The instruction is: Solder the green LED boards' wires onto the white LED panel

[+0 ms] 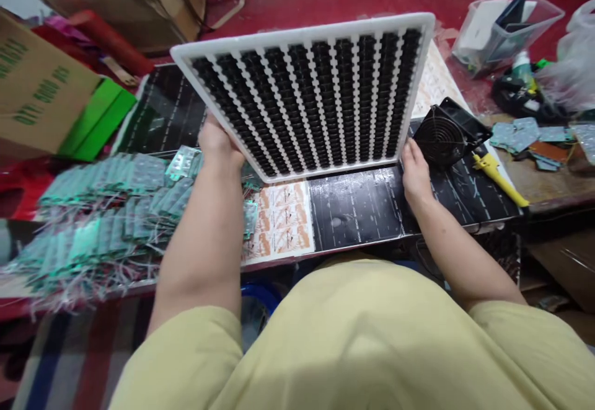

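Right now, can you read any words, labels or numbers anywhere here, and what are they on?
Cardboard box, far left: green printed lettering, too blurred and tilted to read.
Orange-and-white sheet under the tray: repeated small prints, too small to read.
Black sheet: faint white marks, unreadable.
Pale sheet behind the tray: pattern only, unreadable.
Nothing legible on the tray, fan or green boards.

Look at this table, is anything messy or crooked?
Yes. The white tray of black parts is tilted, its far edge lifted, held by the left hand and right hand. The green circuit boards at the left lie in a loose heap, wires sticking out over the table edge.
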Tool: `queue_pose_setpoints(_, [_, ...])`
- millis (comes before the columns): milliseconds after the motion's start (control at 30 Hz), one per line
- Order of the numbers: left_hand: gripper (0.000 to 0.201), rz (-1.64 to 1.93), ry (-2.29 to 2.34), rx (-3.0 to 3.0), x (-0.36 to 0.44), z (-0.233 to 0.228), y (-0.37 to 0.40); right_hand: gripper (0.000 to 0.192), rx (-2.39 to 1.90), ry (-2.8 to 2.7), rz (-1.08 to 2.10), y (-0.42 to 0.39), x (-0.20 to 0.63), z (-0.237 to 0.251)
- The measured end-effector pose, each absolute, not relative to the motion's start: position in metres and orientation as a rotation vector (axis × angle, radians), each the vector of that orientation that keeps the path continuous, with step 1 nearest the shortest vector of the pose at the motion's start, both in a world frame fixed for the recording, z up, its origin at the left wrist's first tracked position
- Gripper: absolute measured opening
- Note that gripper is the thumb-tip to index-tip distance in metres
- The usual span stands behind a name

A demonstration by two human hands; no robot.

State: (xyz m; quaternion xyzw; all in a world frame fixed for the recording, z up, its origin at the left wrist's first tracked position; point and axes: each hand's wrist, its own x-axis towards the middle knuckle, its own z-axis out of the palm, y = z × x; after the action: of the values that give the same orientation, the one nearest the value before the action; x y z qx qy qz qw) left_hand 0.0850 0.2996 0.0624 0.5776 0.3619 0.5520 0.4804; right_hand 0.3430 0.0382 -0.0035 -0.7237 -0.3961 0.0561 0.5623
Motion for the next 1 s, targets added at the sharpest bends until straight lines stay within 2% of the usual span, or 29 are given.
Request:
queue_pose_setpoints(133, [0.068, 1.279, 0.910, 1.267, 0.063, 0.041, 0.294, 0.033, -1.745, -1.153, 0.050, -0.034, 0.338, 0.027])
queue_pose_setpoints(200, [0.075, 1.321, 0.936, 1.367, 0.057, 0.028, 0.280, 0.030, -1.923, -1.146, -0.299, -0.062, 0.360, 0.037])
queue_pose_setpoints(233, [0.075, 1.363, 0.972, 1.412, 0.055, 0.023, 0.271, 0.036, -1.950, -1.059, -0.380, -0.070, 0.374, 0.041])
queue_pose_setpoints(367, [0.060, 1.634, 1.005, 1.664, 0.055, 0.008, 0.226, 0.070, -2.064, -0.915, -0.433, -0.071, 0.431, 0.044])
queue_pose_setpoints(433, [0.050, 1.639, 0.928, 1.868, 0.058, 0.008, 0.195, 0.077, -2.154, -0.877, -0.333, -0.059, 0.446, 0.045])
queue_pose_setpoints(567, [0.029, 1.361, 0.811, 2.339, 0.071, 0.015, 0.134, 0.047, -2.189, -0.863, -0.113, -0.042, 0.450, 0.052])
queue_pose_setpoints(633, [0.026, 1.235, 0.761, 2.462, 0.080, 0.017, 0.113, 0.046, -2.166, -0.908, -0.108, -0.042, 0.448, 0.055])
queue_pose_setpoints(800, [0.027, 0.995, 0.718, 2.559, 0.099, 0.013, 0.086, 0.069, -2.131, -0.971, -0.128, -0.045, 0.450, 0.057])
queue_pose_setpoints(933, [0.027, 0.827, 0.699, 2.630, 0.105, 0.006, 0.074, 0.106, -2.210, -1.078, -0.078, -0.066, 0.465, 0.056])
queue_pose_setpoints(1000, [0.028, 0.765, 0.744, 2.641, 0.106, 0.003, 0.068, 0.113, -2.278, -1.135, -0.236, -0.090, 0.480, 0.047])
